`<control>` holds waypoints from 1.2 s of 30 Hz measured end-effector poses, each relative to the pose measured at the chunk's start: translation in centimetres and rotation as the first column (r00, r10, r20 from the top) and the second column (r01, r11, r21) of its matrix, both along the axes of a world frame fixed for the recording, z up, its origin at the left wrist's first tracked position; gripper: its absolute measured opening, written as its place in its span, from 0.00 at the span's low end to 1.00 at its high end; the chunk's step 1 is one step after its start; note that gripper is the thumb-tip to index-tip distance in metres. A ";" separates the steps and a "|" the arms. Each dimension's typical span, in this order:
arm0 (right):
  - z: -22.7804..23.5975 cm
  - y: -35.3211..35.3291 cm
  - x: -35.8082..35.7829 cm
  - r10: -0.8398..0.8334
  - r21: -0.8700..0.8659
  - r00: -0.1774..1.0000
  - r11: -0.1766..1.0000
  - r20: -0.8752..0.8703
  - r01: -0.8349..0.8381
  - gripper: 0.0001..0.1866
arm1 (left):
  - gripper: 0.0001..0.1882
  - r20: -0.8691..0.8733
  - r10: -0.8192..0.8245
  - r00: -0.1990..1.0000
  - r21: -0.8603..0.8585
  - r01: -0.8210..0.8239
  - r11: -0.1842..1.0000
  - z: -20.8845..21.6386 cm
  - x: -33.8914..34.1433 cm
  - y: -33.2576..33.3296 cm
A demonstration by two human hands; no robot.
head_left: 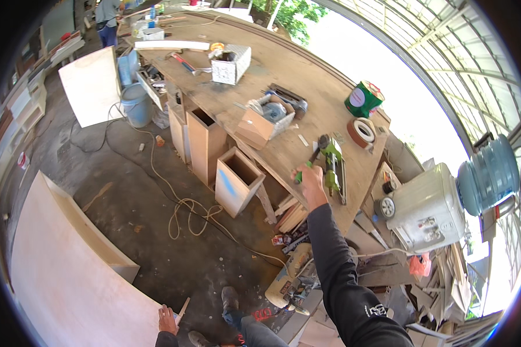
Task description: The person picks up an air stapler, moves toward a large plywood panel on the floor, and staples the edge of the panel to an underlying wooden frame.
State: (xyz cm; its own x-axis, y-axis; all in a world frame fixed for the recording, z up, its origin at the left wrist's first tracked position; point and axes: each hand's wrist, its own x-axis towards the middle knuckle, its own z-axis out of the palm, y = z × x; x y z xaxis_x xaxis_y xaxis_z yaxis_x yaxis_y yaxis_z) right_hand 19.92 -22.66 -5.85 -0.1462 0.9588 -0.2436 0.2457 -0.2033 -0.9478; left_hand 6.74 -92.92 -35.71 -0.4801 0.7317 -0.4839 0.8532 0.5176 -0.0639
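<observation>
My right arm, in a dark sleeve, reaches over the wooden workbench (289, 63). My right hand (311, 178) is closed around the handle of a green and black nail gun (331, 159), which lies on the bench top. Low in view, my left hand (167, 320) grips the edge of a large pale panel (81, 266), its fingers bent over the edge. A thin wood strip (183, 310) sticks out beside that hand; whether the fingers touch it, I cannot tell. The panel has a wooden side frame along its far edge.
A cardboard box (266, 124), tape rolls (362, 132), a green can (364, 98) and a hammer (184, 63) sit on the bench. An air compressor (289, 277) stands below. A hose (182, 217) loops across the floor. Another person (106, 20) stands far left.
</observation>
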 end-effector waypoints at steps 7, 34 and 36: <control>6.5 -5.8 -1.4 0.003 -0.203 0.698 0.956 -0.716 -0.212 0.06 | 0.52 0.055 -0.024 0.998 0.060 0.021 0.998 0.9 0.5 0.2; -28.3 -66.9 4.1 0.610 0.014 0.432 0.568 0.664 -0.823 0.26 | 0.70 0.124 0.465 0.876 0.560 -0.449 0.697 -0.2 2.7 -10.0; -29.9 -66.5 3.8 0.610 0.010 0.394 0.535 0.688 -0.845 0.28 | 0.73 0.114 0.503 0.857 0.546 -0.477 0.689 -0.2 3.3 -9.3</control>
